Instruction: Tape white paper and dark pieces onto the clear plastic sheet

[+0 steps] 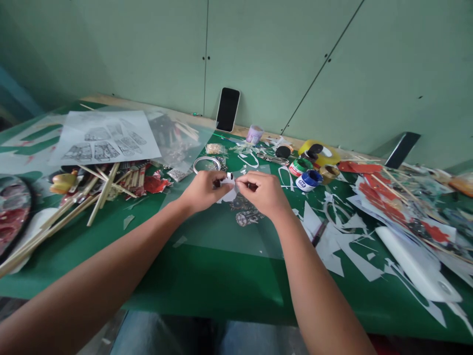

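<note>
Both forearms stretch out over the green table, the left hand and right hand meeting knuckle to knuckle, fingertips pinching a small flat white paper cutout held just above a clear glossy sheet.

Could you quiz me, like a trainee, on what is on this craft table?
1. True or false: both hands meet on the small white paper piece.
2. What leans upright against the wall behind the table? A) a phone B) a book C) a mug
3. On which side of the person's hands do the bamboo sticks lie?

Key
1. True: the left hand and the right hand pinch it between their fingertips above the green mat.
2. A: the phone stands dark-screened against the wall.
3. The left; the blue paint jar sits to the right.
</note>
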